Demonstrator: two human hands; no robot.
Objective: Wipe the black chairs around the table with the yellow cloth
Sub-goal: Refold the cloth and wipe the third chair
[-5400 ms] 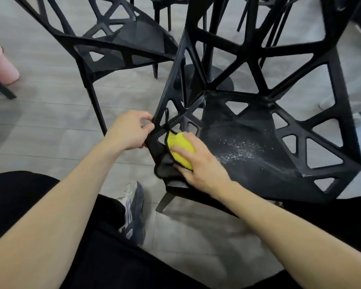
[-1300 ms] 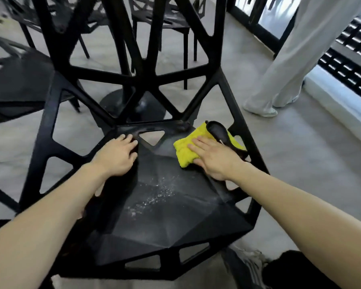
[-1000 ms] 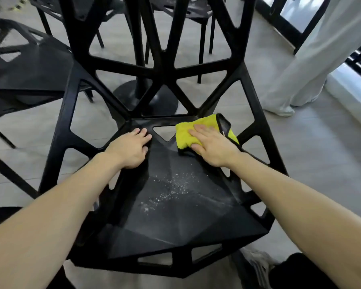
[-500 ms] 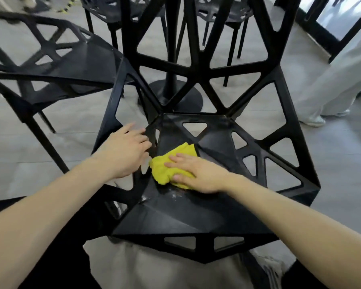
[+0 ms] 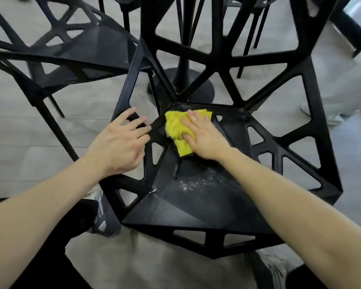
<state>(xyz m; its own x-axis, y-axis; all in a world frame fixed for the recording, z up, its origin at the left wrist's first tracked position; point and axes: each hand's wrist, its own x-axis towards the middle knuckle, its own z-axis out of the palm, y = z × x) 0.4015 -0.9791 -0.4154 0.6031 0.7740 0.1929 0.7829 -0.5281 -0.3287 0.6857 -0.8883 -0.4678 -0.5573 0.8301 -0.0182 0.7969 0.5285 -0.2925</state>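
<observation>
A black chair [image 5: 198,203] with triangular cut-outs stands right in front of me. White dust specks lie on its seat. My right hand [image 5: 204,136] presses the crumpled yellow cloth [image 5: 176,128] flat against the back left part of the seat, fingers straight on top of it. My left hand [image 5: 121,142] rests on the chair's left armrest frame with spread fingers laid over the bar.
A second black chair [image 5: 75,49] stands to the left, close to this one. The table's black pedestal base [image 5: 181,84] is behind the chair. More chair legs show at the back. A person's light trouser leg and shoe [image 5: 340,101] are at the right. My shoes show below.
My right hand has slid the yellow cloth from the seat's left middle up toward the back corner. My left hand stays on the left frame.
</observation>
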